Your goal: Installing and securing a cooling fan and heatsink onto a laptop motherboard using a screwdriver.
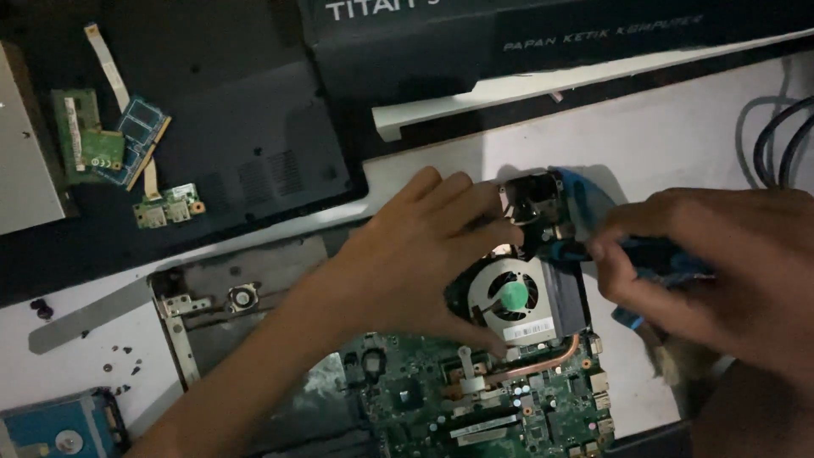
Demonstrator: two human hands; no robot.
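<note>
A green laptop motherboard [475, 407] lies on a white table, carrying a round cooling fan [509, 297] with a copper heat pipe [543, 363] below it. My left hand [415, 263] rests flat on the board beside the fan, fingers reaching a small black part [534, 203] at the board's top corner. My right hand [721, 271] grips a blue-handled tool [653, 254] whose dark tip [555, 250] points at that corner, just above the fan.
A black laptop bottom cover [220, 127] lies at upper left with small green circuit boards [110, 144] on it. A dark keyboard box [509, 42] is at the top. A hard drive [59, 424] and loose screws [119, 360] sit at lower left. Cables [784, 144] hang at right.
</note>
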